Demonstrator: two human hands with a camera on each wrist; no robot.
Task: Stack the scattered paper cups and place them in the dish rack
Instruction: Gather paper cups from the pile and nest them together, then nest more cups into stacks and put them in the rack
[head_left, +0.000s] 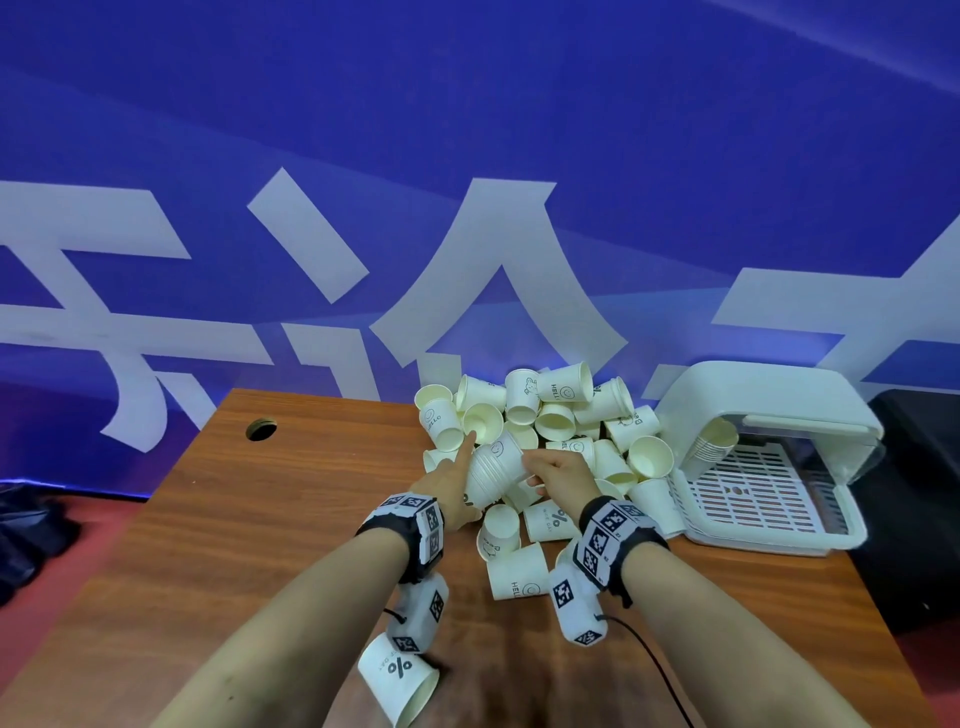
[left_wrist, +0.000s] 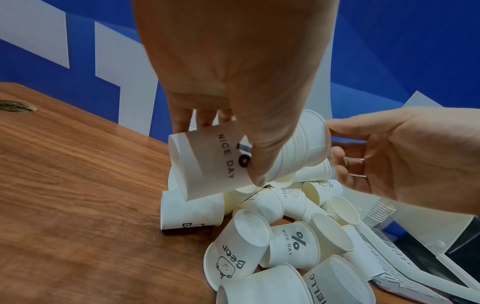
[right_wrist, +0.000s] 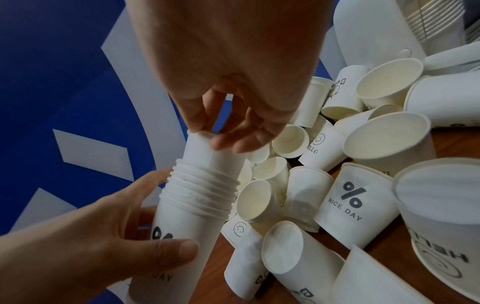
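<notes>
- Head view: a nested stack of cups (head_left: 493, 470) is held above the middle of the bench (head_left: 218, 525), over the loose cups (head_left: 550, 410) piled toward the far right corner; its long axis is tilted, the lower end toward the near edge and the upper end toward the far edge.
- The left hand (head_left: 449, 480) is wrapped round the lower part of the stack, thumb on the near face, the other fingers (left_wrist: 205, 116) curled behind, and the index finger is seen stretched along the side in the head view.
- The right hand (head_left: 558, 470) is set at the upper end, where the topmost cup is pinched by its base between thumb and fingertips (right_wrist: 244, 142); that cup is seen only partly seated, with a band of crowded rims just below it.
- The coming move is judged to be a push along the stack's axis, from the right hand toward the left; the right hand is the nearer to the dish rack (head_left: 769, 540), which stands at the right edge of the bench.
- A finished stack (head_left: 714, 447) is already lying inside the rack, under its raised lid.
- Hidden or unclear: the number of cups in the held stack cannot be counted; its lower end is covered by the left palm in the head view; the pile's underside and the rack's right side are cut off or unlit.
</notes>
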